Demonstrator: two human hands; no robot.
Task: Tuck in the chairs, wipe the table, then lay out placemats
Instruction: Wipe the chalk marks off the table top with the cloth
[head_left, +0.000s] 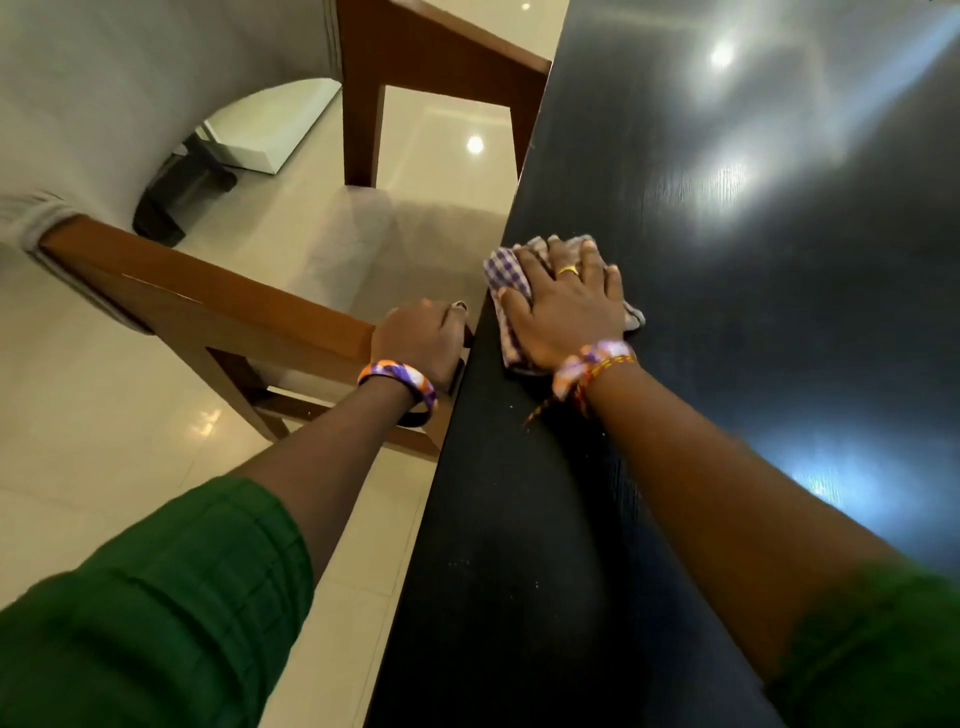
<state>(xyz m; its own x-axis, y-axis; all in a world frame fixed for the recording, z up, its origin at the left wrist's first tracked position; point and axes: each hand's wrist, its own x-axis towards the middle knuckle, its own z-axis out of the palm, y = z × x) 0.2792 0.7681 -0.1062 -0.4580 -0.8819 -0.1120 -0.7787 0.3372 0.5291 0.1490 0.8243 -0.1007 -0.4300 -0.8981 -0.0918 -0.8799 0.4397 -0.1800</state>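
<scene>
A glossy black table (753, 291) fills the right side, its long edge running from bottom centre to the top. My right hand (566, 306) lies flat with straight fingers on a purple-and-white checked cloth (501, 270), pressing it onto the table close to that edge. My left hand (421, 338) is curled over the corner of a brown wooden chair (218, 306) where the frame meets the table edge; its fingertips are hidden. A second wooden chair (358, 114) stands further along the same edge, partly under the table.
White upholstery (104, 104) of the near chair fills the upper left. Shiny cream floor tiles (104, 415) lie between chairs and table. A dark object (171, 202) sits on the floor beyond the near chair. Small specks show on the table (467, 561) near me.
</scene>
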